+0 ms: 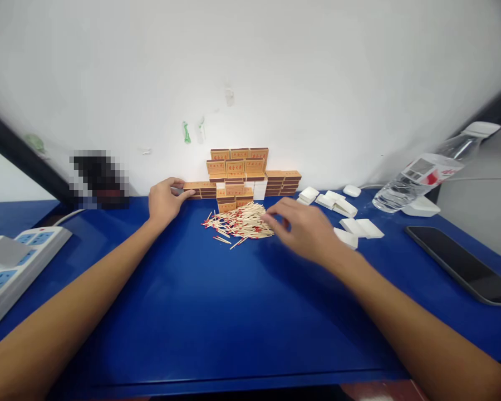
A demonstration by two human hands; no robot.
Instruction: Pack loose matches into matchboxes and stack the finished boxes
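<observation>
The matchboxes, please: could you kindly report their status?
Left hand at left matchbox stack. Right hand at match pile, grip unclear. Central matchboxes stacked, match pile in front.

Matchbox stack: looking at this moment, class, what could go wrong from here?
1. The left hand is at the low left end of the matchbox stack; a nudge could shift the boxes there.
2. The upper boxes appear to stand on edge, so they might topple forward onto the loose matches.
3. The right hand, beside the matches, could scatter them.
</observation>
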